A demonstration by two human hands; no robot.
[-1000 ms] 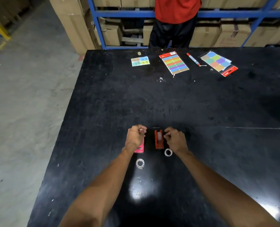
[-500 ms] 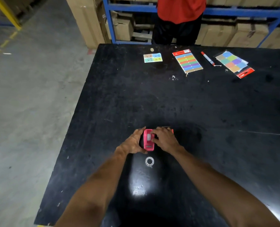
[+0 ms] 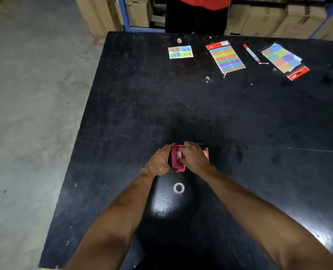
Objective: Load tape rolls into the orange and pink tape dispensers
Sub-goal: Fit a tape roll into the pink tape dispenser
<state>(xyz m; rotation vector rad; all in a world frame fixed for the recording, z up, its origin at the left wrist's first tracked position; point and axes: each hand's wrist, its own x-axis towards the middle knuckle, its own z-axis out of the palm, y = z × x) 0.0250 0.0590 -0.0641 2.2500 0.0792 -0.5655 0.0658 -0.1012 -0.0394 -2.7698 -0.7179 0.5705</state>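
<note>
The pink tape dispenser (image 3: 176, 162) stands on the black table (image 3: 239, 117) between my two hands. My left hand (image 3: 159, 161) grips its left side. Over its top lies my right hand (image 3: 193, 157), fingers on a whitish tape roll (image 3: 179, 154) sitting in the dispenser. Only an edge of the orange tape dispenser (image 3: 206, 152) shows behind my right hand. One clear tape roll (image 3: 178, 188) lies flat on the table just below the dispensers.
At the table's far side lie a small colour label card (image 3: 180, 52), a sticker sheet (image 3: 225, 57), a red marker (image 3: 251, 53) and a second sticker pack (image 3: 284, 60). A person in a red top (image 3: 197, 10) stands behind the table. The table's left edge drops to concrete floor.
A second ago my hands were apart, each at one dispenser, with two rolls on the table. Both hands now close on the pink dispenser, and only one loose roll remains visible.
</note>
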